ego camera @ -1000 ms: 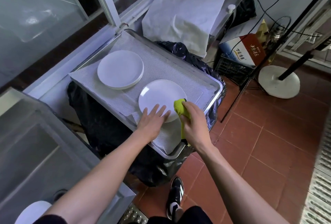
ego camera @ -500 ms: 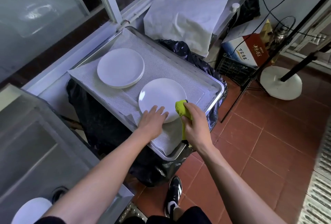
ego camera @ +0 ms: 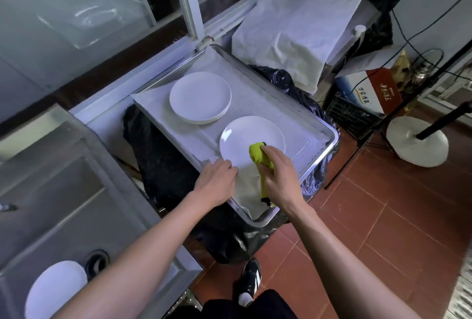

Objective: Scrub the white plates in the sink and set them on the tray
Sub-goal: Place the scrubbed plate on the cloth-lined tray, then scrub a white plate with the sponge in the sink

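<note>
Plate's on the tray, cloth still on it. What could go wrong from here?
1. The tray rests on a black bag and its near corner overhangs; pressing there may tip it.
2. The right hand rubs the yellow cloth on the near plate; it could slide into the stack.
3. The left hand only touches the plate's edge, a weak grip.

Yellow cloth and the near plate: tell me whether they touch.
Touching. The head view shows the right hand pressing the yellow cloth onto the near plate, with no gap visible between them.
</note>
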Action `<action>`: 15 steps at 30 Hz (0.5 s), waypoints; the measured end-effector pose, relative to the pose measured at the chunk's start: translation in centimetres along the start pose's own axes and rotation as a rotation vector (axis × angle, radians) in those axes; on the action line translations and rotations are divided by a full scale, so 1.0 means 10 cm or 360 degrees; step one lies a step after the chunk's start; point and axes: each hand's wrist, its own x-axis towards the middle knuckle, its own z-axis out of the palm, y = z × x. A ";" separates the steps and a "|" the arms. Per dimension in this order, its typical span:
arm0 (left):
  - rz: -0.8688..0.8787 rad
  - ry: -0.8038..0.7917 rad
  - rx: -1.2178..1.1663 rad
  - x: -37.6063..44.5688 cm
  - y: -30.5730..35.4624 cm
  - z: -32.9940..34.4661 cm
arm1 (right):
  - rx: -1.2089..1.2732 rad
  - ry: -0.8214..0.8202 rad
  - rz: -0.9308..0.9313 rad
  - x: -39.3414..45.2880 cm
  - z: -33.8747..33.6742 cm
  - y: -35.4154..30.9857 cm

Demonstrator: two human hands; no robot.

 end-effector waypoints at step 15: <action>-0.0762 0.0248 -0.0598 -1.59 -1.06 0.06 | -0.0083 -0.0447 -0.0564 -0.19 1.24 -1.38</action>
